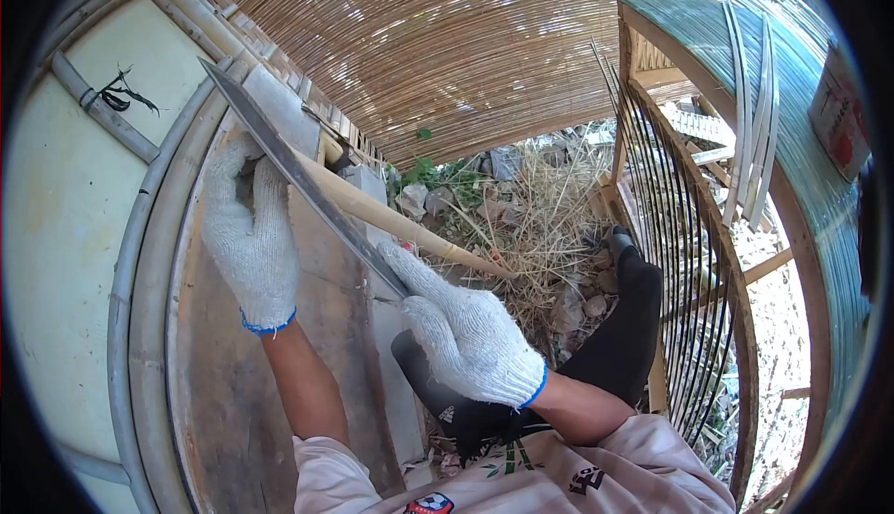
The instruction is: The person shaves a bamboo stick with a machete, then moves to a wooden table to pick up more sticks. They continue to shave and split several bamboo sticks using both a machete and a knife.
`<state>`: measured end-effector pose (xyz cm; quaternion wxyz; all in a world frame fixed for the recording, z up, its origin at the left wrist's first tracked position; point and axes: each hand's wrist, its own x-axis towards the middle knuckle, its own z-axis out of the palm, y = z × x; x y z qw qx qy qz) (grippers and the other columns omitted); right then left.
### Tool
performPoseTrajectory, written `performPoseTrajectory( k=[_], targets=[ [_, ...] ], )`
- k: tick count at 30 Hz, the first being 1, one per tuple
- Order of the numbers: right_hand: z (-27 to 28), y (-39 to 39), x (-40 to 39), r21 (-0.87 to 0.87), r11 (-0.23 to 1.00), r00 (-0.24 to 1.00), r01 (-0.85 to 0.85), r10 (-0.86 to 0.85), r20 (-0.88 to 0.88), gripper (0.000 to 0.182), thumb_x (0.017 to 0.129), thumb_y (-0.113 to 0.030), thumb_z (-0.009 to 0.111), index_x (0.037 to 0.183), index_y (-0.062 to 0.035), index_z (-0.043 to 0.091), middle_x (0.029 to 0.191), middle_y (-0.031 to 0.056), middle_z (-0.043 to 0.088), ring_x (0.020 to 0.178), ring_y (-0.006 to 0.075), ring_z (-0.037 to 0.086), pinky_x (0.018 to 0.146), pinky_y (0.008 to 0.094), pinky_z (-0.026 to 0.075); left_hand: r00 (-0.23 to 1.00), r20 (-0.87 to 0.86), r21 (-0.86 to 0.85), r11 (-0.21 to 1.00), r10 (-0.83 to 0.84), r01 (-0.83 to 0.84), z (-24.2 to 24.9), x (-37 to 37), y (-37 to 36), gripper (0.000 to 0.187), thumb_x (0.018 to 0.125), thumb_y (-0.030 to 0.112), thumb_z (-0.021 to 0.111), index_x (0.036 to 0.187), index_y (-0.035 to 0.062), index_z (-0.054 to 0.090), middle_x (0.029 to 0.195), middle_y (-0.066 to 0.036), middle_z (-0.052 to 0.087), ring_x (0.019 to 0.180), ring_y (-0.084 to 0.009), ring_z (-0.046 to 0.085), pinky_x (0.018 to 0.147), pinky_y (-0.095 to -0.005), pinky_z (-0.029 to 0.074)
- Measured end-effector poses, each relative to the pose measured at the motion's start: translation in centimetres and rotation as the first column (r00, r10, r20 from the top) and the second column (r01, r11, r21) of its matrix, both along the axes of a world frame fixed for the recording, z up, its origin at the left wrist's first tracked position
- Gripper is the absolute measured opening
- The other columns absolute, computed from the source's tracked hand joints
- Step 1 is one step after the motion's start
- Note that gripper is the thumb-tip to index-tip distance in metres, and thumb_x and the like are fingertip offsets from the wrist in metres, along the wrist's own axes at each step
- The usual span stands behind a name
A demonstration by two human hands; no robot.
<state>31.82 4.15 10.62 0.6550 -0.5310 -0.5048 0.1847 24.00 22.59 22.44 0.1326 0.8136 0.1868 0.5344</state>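
In a white knitted glove with a blue cuff, my right hand (475,337) is closed around the lower end of a long machete (298,179), its handle hidden in the fingers. The dark blade slants up and left. Behind it crosses a pale bamboo pole (396,216), its far end tapering down among dry straw. My left hand (251,225), gloved the same way, is curled against the blade's left side, in line with the pole's near end. The blade hides where those fingers meet the pole.
A worn brown board (270,402) lies below my left arm, beside a bamboo-framed pale panel (65,225). A slatted bamboo screen (466,48) stands ahead. At right are a curved wooden rack (736,328) and pale strips (750,123). Rubble and straw (540,197) cover the ground.
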Motion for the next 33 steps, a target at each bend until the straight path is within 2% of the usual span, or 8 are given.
performPoseTrajectory(
  k=[10,12,13,17,22,24,31,33],
  targets=[
    [-5.6,-0.8,-0.3,-0.242,0.969,0.987,-0.043,0.003,-0.163,0.052,0.109,-0.025,0.050,0.158,-0.0093,0.044,0.092,0.0306,0.070,0.083,0.0510,0.068,0.074,0.0540,0.055,0.987,0.082,0.100,0.987,-0.136,0.128,-1.7,0.3,2.6,0.013,0.108,0.008,0.060,0.119,0.0006,0.058,0.112,-0.010,0.066,0.098,-0.0156,0.064,0.094,-0.0320,0.054],
    [-6.4,0.0,-0.1,-0.239,0.971,0.990,-0.024,-0.010,-0.141,0.054,0.112,-0.033,0.044,0.160,-0.0068,0.044,0.076,0.0131,0.066,0.064,0.0207,0.064,0.068,0.0365,0.054,0.982,0.107,0.105,0.984,-0.157,0.146,-1.7,1.0,2.6,0.014,0.108,0.008,0.059,0.119,0.0009,0.054,0.110,-0.011,0.065,0.097,-0.0165,0.065,0.094,-0.0326,0.055],
    [-7.0,0.3,0.0,-0.240,0.970,0.990,-0.026,-0.009,-0.141,0.054,0.112,-0.033,0.044,0.160,-0.0068,0.044,0.076,0.0131,0.066,0.064,0.0207,0.064,0.068,0.0365,0.054,0.975,0.137,0.055,0.985,-0.172,0.166,-1.7,1.5,2.4,0.012,0.109,0.009,0.056,0.118,0.0015,0.052,0.108,-0.012,0.065,0.096,-0.0175,0.066,0.092,-0.0331,0.055],
    [-9.2,1.3,0.5,-0.318,0.947,0.982,-0.053,-0.009,-0.190,0.053,0.112,-0.034,0.045,0.158,-0.0068,0.046,0.079,0.0159,0.068,0.065,0.0231,0.065,0.070,0.0382,0.055,0.880,0.362,-0.114,0.922,-0.308,0.369,-2.6,2.5,3.6,0.009,0.109,0.009,0.050,0.115,0.0035,0.048,0.102,-0.012,0.063,0.084,-0.0196,0.067,0.084,-0.0346,0.057],
    [-13.2,3.0,0.3,-0.352,0.936,0.989,-0.001,-0.051,-0.139,0.054,0.112,-0.035,0.045,0.157,-0.0069,0.047,0.082,0.0215,0.069,0.067,0.0297,0.067,0.072,0.0416,0.055,0.809,0.568,-0.168,0.940,-0.153,0.296,-3.2,4.2,3.7,0.007,0.106,0.008,0.051,0.111,0.0048,0.048,0.097,-0.012,0.061,0.070,-0.0168,0.056,0.064,-0.0333,0.048],
    [-14.4,3.7,1.0,-0.387,0.922,0.967,-0.018,-0.081,-0.240,0.050,0.111,-0.034,0.046,0.155,-0.0104,0.048,0.089,0.0278,0.072,0.083,0.0491,0.070,0.077,0.0540,0.055,0.783,0.610,-0.191,0.937,-0.120,0.293,-3.1,4.7,3.9,0.007,0.104,0.006,0.051,0.110,0.0049,0.048,0.095,-0.012,0.059,0.065,-0.0145,0.051,0.057,-0.0312,0.043],
    [-11.4,3.8,1.9,-0.392,0.916,0.991,-0.083,0.035,-0.127,0.053,0.109,-0.031,0.049,0.156,-0.0074,0.048,0.100,0.0325,0.071,0.093,0.0507,0.070,0.082,0.0543,0.056,0.784,0.621,-0.166,0.979,0.012,0.116,-3.2,6.6,5.3,0.008,0.102,0.010,0.053,0.101,0.0041,0.047,0.074,-0.006,0.046,0.055,-0.0103,0.035,0.047,-0.0279,0.027],
    [-11.6,3.9,2.7,-0.411,0.902,0.982,-0.134,0.064,-0.180,0.053,0.108,-0.031,0.052,0.157,-0.0110,0.045,0.085,0.0298,0.070,0.079,0.0494,0.069,0.074,0.0572,0.053,0.789,0.614,-0.088,0.991,-0.027,0.103,-3.2,6.8,6.0,0.012,0.102,0.012,0.055,0.102,0.0034,0.047,0.075,-0.008,0.047,0.055,-0.0108,0.035,0.047,-0.0278,0.027]
  ],
)
